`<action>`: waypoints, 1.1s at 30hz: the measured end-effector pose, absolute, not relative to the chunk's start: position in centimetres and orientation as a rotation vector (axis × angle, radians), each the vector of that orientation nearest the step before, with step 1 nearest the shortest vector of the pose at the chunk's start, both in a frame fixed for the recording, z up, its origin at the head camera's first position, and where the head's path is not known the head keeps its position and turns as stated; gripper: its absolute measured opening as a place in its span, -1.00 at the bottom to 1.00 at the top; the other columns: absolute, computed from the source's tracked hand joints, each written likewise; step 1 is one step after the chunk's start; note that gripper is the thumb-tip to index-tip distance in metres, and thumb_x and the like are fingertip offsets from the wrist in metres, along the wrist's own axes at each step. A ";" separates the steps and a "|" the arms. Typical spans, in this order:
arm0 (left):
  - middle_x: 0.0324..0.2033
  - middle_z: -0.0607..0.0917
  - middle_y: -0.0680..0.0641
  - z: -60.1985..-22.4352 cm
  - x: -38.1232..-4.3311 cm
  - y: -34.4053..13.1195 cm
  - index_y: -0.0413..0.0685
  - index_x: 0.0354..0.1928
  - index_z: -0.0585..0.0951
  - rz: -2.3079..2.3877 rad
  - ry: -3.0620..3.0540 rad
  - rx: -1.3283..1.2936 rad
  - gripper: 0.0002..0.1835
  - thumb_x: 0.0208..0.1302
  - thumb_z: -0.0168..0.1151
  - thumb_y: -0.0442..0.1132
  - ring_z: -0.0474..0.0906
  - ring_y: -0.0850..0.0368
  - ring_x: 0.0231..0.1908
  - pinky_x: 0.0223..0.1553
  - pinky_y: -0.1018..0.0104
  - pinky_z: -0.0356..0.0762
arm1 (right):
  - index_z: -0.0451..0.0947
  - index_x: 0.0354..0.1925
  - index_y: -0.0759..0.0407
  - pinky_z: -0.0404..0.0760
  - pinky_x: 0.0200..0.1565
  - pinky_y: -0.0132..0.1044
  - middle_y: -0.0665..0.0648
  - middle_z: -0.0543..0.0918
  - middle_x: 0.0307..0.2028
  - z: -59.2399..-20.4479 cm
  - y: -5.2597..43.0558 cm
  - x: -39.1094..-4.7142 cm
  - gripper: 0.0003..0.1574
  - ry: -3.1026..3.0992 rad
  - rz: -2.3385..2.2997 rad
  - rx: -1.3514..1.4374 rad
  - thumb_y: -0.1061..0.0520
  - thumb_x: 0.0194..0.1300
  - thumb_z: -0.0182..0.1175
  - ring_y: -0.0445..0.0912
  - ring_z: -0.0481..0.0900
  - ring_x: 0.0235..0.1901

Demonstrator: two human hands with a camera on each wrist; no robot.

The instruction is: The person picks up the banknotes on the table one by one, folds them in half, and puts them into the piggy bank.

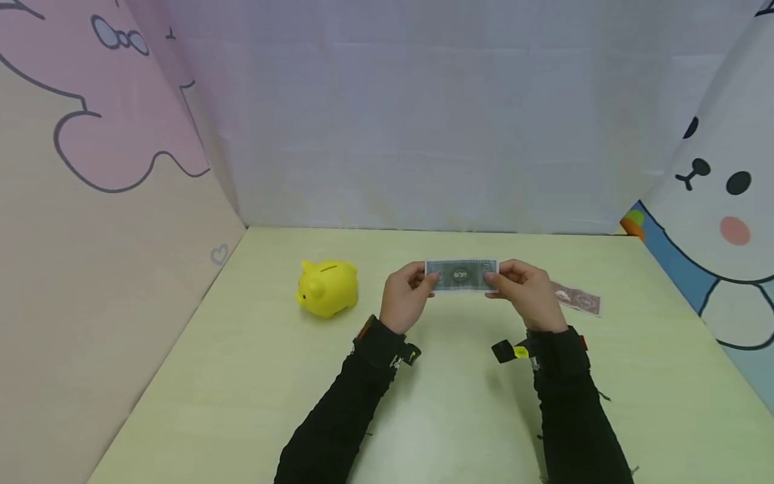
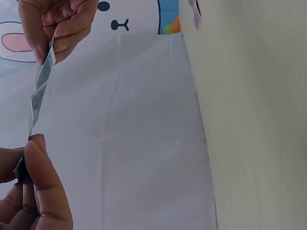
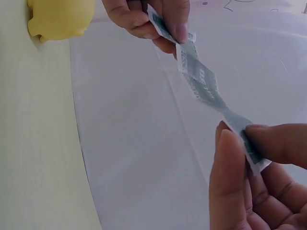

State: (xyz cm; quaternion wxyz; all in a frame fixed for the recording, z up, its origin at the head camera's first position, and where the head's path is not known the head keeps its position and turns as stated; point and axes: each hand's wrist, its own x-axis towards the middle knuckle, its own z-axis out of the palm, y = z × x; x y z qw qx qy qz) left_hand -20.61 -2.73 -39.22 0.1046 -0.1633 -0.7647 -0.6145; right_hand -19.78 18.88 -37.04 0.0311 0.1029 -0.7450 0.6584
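Observation:
A green banknote (image 1: pixel 461 275) is stretched level between both hands above the table. My left hand (image 1: pixel 406 296) pinches its left end between thumb and fingers, and my right hand (image 1: pixel 527 294) pinches the right end the same way. In the right wrist view the banknote (image 3: pixel 201 79) shows creases along its length. Left of the hands stands a yellow piggy bank (image 1: pixel 328 288) with a slot in its back. Beyond my right hand lies a reddish-brown banknote (image 1: pixel 578 299) on the table, its left part hidden behind that hand.
The pale yellow table (image 1: pixel 242 376) runs back to a white curtain (image 1: pixel 423 134). A printed panel with cartoon figures (image 1: pixel 725 202) closes the right side, and a beige and pink panel (image 1: pixel 121 235) the left. Dark straps with small tags circle both wrists.

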 end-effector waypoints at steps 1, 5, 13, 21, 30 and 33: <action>-0.34 0.61 -0.19 -39.0 -20.5 -2.8 -0.25 0.00 0.57 -1.820 -2.249 -0.482 -0.71 0.30 0.13 -0.25 0.55 0.02 -0.38 -0.27 0.37 0.58 | 0.42 -0.19 0.48 0.64 -0.26 -0.26 0.03 0.61 -0.40 -37.0 18.8 -19.7 -0.64 -2.292 2.024 0.323 0.15 0.25 0.19 -0.11 0.59 -0.33; -0.34 0.60 -0.28 -37.4 -19.6 -3.3 -0.36 -0.02 0.55 -1.855 -2.242 -0.491 -0.73 0.29 0.12 -0.35 0.55 -0.09 -0.36 -0.25 0.27 0.59 | 0.39 -0.16 0.52 0.64 -0.26 -0.25 -0.03 0.60 -0.41 -37.0 18.6 -19.6 -0.61 -2.296 2.013 0.356 0.17 0.27 0.17 -0.17 0.58 -0.33; -0.24 0.57 -0.34 -34.8 -17.9 -3.9 -0.44 0.06 0.47 -1.887 -2.220 -0.528 -0.68 0.32 0.06 -0.40 0.53 -0.16 -0.26 -0.18 0.27 0.58 | 0.38 -0.11 0.47 0.64 -0.24 -0.20 -0.03 0.60 -0.40 -37.1 18.0 -19.3 -0.65 -2.265 2.006 0.397 0.19 0.28 0.15 -0.17 0.60 -0.32; -0.17 0.55 -0.30 -36.5 -19.2 -3.7 -0.34 0.08 0.49 -2.106 -2.095 -0.560 -0.67 0.40 -0.02 -0.27 0.56 -0.02 -0.29 -0.13 0.25 0.58 | 0.39 -0.05 0.46 0.64 -0.26 -0.20 0.12 0.57 -0.40 -36.9 17.7 -19.2 -0.64 -2.242 1.980 0.416 0.22 0.28 0.15 -0.10 0.59 -0.31; -0.16 0.58 -0.25 -37.5 -20.1 -3.5 -0.27 0.11 0.51 -2.189 -2.183 -0.499 -0.67 0.37 0.02 -0.30 0.58 0.08 -0.32 -0.21 0.26 0.60 | 0.44 -0.04 0.47 0.65 -0.26 -0.20 0.05 0.62 -0.32 -36.4 17.3 -19.1 -0.62 -2.269 1.961 0.446 0.21 0.28 0.15 -0.12 0.59 -0.32; -0.15 0.60 -0.25 -37.6 -20.3 -3.5 -0.26 0.11 0.51 -2.166 -2.224 -0.493 -0.68 0.39 0.00 -0.29 0.57 0.01 -0.27 -0.20 0.28 0.60 | 0.44 -0.04 0.46 0.64 -0.25 -0.18 0.03 0.61 -0.34 -36.4 17.3 -19.0 -0.63 -2.264 1.971 0.457 0.21 0.28 0.15 -0.12 0.59 -0.32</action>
